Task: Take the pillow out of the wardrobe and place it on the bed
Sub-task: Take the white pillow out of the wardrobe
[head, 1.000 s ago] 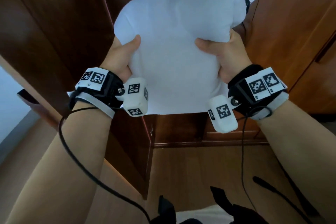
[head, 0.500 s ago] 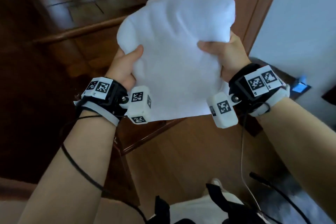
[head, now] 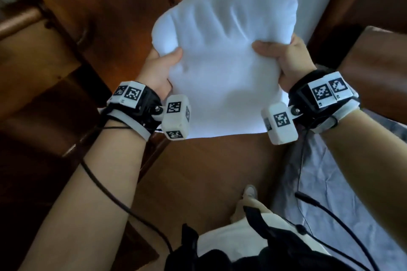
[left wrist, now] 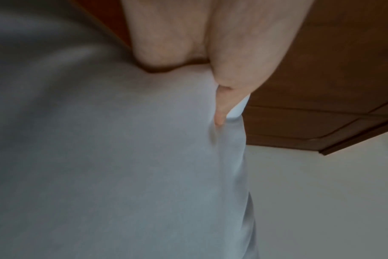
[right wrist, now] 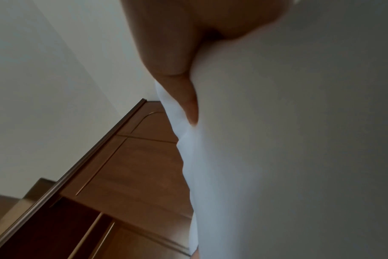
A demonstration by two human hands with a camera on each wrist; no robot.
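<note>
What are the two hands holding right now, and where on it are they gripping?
A soft white pillow: the left hand grips its left edge, the right hand its right edge.

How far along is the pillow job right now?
Done: the pillow is out of the wardrobe. In hand: left hand and right hand grip its sides in mid-air. Left: setting it on the bed, at lower right.

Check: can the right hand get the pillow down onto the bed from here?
Probably yes. The right hand and left hand both grip the pillow, and the bed lies just below the right arm, nothing between.
</note>
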